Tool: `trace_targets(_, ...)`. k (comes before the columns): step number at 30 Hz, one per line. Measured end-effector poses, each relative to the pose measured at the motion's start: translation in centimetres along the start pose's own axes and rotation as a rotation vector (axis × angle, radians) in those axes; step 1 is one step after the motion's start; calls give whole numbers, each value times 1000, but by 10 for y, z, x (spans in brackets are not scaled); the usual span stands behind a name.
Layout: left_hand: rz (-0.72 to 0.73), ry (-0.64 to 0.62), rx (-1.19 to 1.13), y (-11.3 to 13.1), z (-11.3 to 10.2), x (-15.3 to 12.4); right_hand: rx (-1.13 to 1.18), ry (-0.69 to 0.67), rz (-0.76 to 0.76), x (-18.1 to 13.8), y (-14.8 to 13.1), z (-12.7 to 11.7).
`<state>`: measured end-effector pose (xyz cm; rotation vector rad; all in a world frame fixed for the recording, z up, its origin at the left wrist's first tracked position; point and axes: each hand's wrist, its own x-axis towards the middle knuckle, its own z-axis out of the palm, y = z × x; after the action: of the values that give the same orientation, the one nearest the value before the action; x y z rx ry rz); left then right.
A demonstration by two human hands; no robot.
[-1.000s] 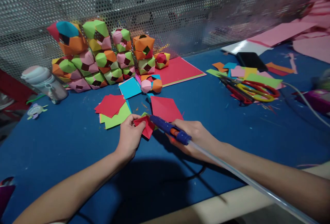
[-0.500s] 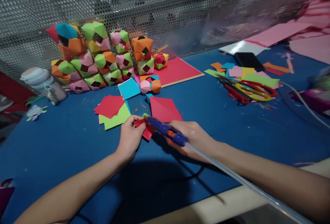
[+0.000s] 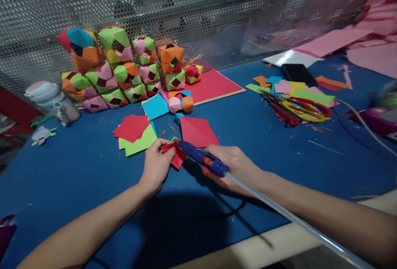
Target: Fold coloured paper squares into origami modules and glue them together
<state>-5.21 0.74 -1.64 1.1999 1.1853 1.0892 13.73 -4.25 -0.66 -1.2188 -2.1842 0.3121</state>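
My left hand (image 3: 156, 165) pinches a small folded red paper piece (image 3: 174, 153) on the blue table (image 3: 93, 178). My right hand (image 3: 235, 165) is wrapped round a blue glue gun (image 3: 203, 158) with a clear glue stick trailing behind it; the gun's tip touches the red piece. Just beyond lie a red paper square (image 3: 198, 131) and a small stack of red and green squares (image 3: 135, 133).
Stacked colourful origami cubes (image 3: 124, 68) stand at the back left against a perforated metal screen. A bottle (image 3: 52, 101) lies at the left. Scissors (image 3: 299, 110), paper scraps and a black phone (image 3: 297, 72) are at the right. Pink sheets (image 3: 335, 39) fill the far right.
Almost nothing differs. The glue gun's tip has stayed at the red piece and both hands have kept their grips; the view shifted very slightly.
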Motion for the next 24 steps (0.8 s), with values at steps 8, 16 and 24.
trace_targets(8,-4,19,-28,0,0,1,-1,8,3,-1,0,-3)
trace_targets(16,-36,33,-108,-2,-1,2,34,54,3,-2,0,-5)
trace_targets(24,-155,26,-248,9,2,-4,87,274,490,6,-1,-28)
